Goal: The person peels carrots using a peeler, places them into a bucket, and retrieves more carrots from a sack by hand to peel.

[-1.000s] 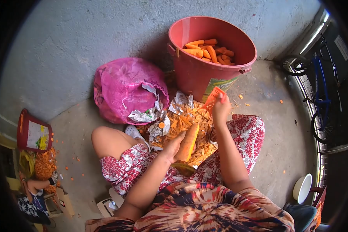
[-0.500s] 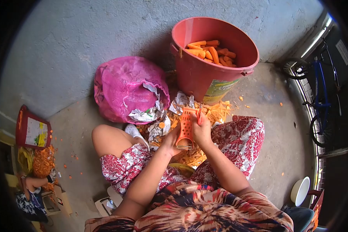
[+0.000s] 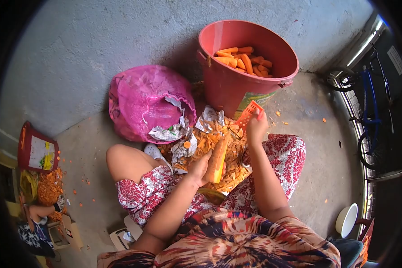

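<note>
My left hand (image 3: 200, 169) is closed around a large carrot (image 3: 217, 158), which is held upright at a slant and looks partly peeled. To its upper right, my right hand (image 3: 257, 129) grips an orange peeler (image 3: 249, 113), apart from the carrot. A heap of carrot peelings (image 3: 205, 142) lies on the floor between my legs, below both hands. Beyond it stands a red bucket (image 3: 228, 85) with several orange carrots (image 3: 248, 61) inside.
A pink mesh sack (image 3: 143, 100) with crumpled paper lies left of the bucket. At the far left are a smaller red bucket (image 3: 42, 154), more peelings and another person's arm (image 3: 39, 213). A white bowl (image 3: 346, 220) and a blue bicycle (image 3: 370, 102) are at the right.
Half a second ago the peeler was over the carrot, near my left hand. My right hand has since moved up and right with it, uncovering the carrot in my left hand.
</note>
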`<state>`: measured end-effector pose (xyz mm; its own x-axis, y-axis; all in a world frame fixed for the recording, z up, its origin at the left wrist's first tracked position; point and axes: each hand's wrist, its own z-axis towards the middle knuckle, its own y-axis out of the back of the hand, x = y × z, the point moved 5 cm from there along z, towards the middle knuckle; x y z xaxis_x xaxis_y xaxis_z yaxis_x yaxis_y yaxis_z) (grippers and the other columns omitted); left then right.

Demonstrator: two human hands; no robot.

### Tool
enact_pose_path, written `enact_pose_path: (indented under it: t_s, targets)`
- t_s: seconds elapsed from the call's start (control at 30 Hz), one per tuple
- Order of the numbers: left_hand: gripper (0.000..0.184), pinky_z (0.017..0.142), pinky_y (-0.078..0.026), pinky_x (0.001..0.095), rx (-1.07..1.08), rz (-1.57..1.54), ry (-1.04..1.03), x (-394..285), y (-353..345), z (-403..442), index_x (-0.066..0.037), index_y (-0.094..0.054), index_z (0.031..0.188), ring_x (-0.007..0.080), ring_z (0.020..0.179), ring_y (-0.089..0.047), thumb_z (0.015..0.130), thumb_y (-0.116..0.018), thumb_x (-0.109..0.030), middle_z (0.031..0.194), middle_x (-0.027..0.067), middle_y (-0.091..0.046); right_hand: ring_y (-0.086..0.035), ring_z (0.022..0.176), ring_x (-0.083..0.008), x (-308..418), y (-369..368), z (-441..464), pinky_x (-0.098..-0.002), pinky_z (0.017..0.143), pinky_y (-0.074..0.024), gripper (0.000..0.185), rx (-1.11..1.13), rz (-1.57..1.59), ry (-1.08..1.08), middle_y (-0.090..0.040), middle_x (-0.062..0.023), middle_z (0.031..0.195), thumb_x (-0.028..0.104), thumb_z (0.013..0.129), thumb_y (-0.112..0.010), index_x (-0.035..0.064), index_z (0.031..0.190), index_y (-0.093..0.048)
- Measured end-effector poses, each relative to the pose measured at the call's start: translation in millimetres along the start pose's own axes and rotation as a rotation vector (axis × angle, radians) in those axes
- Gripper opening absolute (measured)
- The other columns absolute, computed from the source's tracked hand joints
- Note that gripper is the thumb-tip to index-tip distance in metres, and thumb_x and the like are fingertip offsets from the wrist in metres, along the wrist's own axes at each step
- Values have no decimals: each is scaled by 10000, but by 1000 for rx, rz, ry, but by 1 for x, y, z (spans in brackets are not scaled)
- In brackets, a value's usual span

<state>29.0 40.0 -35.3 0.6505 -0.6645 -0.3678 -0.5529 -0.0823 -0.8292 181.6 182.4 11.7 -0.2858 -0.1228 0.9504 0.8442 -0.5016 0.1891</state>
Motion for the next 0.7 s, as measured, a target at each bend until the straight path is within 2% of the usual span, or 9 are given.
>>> enact_pose_path:
  t_s: [0.1,0.13,0.2,0.27,0.3,0.33,0.4,0.6,0.7]
  targets:
    - [379,605,-474,346,-34,-76,-28,-8,-1,-1,-82,-476,1033,229,693,-557,855,-368,-399,821,92,-556,-354,490,-87,14,-6,-19,-271,458,-339,197,160,120,-37,-422,-3,549,156,862,-425,37,713,-473]
    - [374,622,-477,345,11,-113,-36,-11,3,0,-80,-482,1034,225,707,-562,856,-374,-390,837,85,-562,-373,519,-69,21,-8,-34,-247,467,-339,163,276,168,-178,-423,28,585,137,863,-417,35,772,-507]
    - [358,658,-478,339,16,-198,-73,-15,4,4,-75,-493,1032,213,742,-569,859,-381,-367,877,71,-571,-403,559,-62,47,-9,-64,-236,503,-364,142,408,285,-302,-453,21,613,117,861,-413,31,844,-525]
    - [336,696,-474,331,-68,-290,-132,-18,3,10,-70,-503,1025,198,784,-571,864,-382,-339,923,59,-575,-435,598,-60,57,-13,-81,-232,542,-389,141,497,321,-195,-487,13,644,100,860,-410,27,892,-526]
    - [321,729,-462,325,-20,-269,-165,-20,1,8,-65,-491,1054,178,828,-564,872,-376,-304,983,58,-567,-395,540,-32,54,-17,-87,-199,469,-343,148,491,312,-168,-470,45,633,134,870,-425,44,831,-536]
    - [321,734,-460,328,-16,-258,-170,-20,1,9,-66,-489,1059,178,835,-562,873,-375,-301,981,56,-567,-396,555,-33,54,-19,-91,-199,485,-352,154,514,284,-136,-466,43,635,131,871,-420,33,828,-531]
    - [320,743,-457,334,-9,-236,-182,-19,3,11,-68,-484,1070,177,849,-558,875,-373,-296,977,52,-568,-437,567,-71,56,-20,-94,-241,540,-400,130,549,244,-125,-512,-30,625,100,852,-430,1,881,-510]
    - [346,725,-463,326,-89,-211,-170,-18,6,11,-78,-475,1087,180,839,-559,872,-375,-329,966,59,-567,-434,547,-99,41,-23,-92,-260,524,-393,121,549,124,-104,-502,-62,601,100,841,-447,2,809,-511]
    - [388,662,-480,321,-129,61,-189,-24,3,4,-79,-480,1066,185,781,-568,854,-392,-391,909,74,-568,-415,533,-123,10,-28,-73,-289,511,-382,139,355,156,-77,-475,-70,572,106,838,-447,6,755,-497]
